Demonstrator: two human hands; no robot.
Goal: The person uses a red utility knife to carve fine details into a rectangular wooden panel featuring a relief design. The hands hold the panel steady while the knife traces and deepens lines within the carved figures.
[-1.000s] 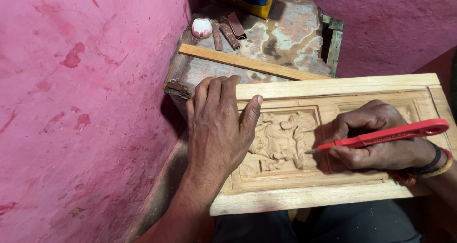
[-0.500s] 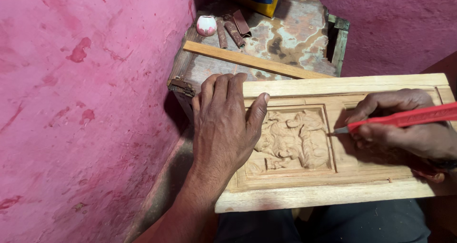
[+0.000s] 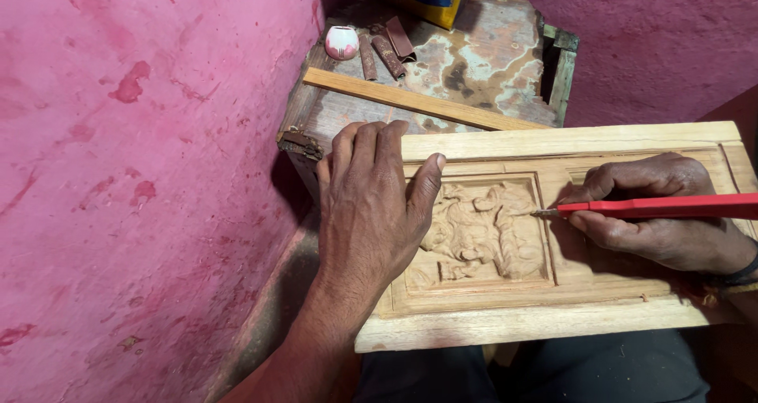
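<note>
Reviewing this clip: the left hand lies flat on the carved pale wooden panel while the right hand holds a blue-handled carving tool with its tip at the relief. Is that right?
Not quite. The head view shows the tool's handle is red, not blue. The left hand lies flat on the carved pale wooden panel, and the right hand holds the red-handled carving tool with its tip at the relief.

A worn, stained wooden stand (image 3: 505,63) carries a wooden strip (image 3: 418,101), sandpaper rolls (image 3: 387,52) and a small pink-white object (image 3: 342,42).
</note>
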